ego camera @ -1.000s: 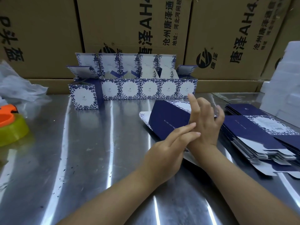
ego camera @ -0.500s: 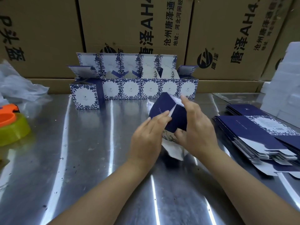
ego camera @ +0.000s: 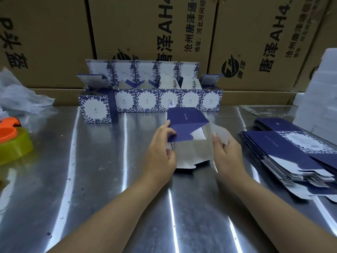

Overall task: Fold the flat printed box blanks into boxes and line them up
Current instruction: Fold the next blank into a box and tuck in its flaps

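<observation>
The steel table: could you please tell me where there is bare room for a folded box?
Bare steel table lies between the yellow-green tape roll and the left hand, and before the row of blue-and-white folded boxes. Crowded right: stacked flat navy blanks.

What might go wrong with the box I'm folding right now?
The half-open blank is pinched only at its edges by the left hand and right hand, so a panel may crease off its score. It is close in front of the row of folded boxes; a push forward could knock them out of line.
</observation>
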